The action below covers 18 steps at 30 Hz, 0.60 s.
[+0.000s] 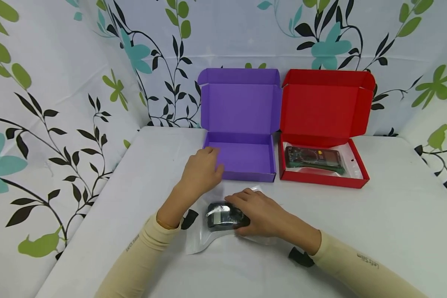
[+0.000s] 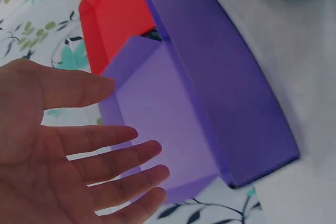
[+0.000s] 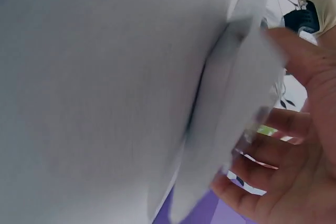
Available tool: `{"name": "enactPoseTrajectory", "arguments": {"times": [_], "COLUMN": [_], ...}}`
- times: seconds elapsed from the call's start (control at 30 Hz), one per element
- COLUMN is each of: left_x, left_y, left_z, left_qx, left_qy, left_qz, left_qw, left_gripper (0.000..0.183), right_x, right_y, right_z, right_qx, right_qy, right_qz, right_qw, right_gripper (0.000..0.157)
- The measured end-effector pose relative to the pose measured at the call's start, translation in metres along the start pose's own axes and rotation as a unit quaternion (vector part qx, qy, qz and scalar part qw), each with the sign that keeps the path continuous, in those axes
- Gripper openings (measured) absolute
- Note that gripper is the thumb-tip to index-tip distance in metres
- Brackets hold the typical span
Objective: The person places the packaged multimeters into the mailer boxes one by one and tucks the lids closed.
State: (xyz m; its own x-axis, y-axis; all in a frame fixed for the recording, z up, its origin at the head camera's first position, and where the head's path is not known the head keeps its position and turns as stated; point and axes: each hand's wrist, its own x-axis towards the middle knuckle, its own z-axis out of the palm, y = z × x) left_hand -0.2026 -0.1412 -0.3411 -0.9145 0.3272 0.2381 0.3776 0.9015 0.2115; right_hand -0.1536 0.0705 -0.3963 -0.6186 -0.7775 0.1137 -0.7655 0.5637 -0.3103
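On the white table lies a black device [image 1: 222, 217] with a pale rectangle on its face, inside a clear and white plastic bag [image 1: 199, 242]. My right hand [image 1: 263, 214] grips the bagged device from its right side. Seen from the right wrist, the thumb and fingers of that hand [image 3: 283, 169] lie on either side of the white bag [image 3: 226, 103]. At the left wall of the open purple box [image 1: 248, 177] is my left hand [image 1: 201, 169]. The left wrist view shows this hand [image 2: 84, 150] with spread, straight fingers and nothing in it, beside the box [image 2: 215, 66].
Right of the purple box stands an open red box [image 1: 320, 178], its lid raised. In it, on white packaging, lies a dark multimeter-like device [image 1: 314, 159]. A patterned curtain [image 1: 238, 33] hangs behind the table [image 1: 246, 273].
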Motion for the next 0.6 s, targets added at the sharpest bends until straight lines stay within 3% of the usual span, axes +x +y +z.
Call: {"name": "enactPoseTrajectory", "arguments": {"times": [0.1,0.23,0.6], "left_x": [0.003,0.012,0.049], "left_y": [0.015,0.038,0.091], "left_z": [-0.003,-0.005,0.013], "left_qx": [-0.020,-0.047,-0.023], "left_qy": [-0.008,-0.015,-0.062], "left_qz": [0.022,0.054,0.101], "left_qw": [0.9995,0.9973,0.9927], "left_gripper": [0.050,0.053,0.053], "right_x": [-0.008,-0.026,-0.080], "right_y": [0.002,0.012,0.077], "right_z": [-0.010,-0.032,-0.088], "right_qx": [0.001,0.014,0.018], "right_qy": [0.004,0.046,0.149], "right_qz": [-0.003,0.008,0.143], "right_qw": [1.000,0.999,0.978], "right_gripper": [0.083,0.081,0.075]}}
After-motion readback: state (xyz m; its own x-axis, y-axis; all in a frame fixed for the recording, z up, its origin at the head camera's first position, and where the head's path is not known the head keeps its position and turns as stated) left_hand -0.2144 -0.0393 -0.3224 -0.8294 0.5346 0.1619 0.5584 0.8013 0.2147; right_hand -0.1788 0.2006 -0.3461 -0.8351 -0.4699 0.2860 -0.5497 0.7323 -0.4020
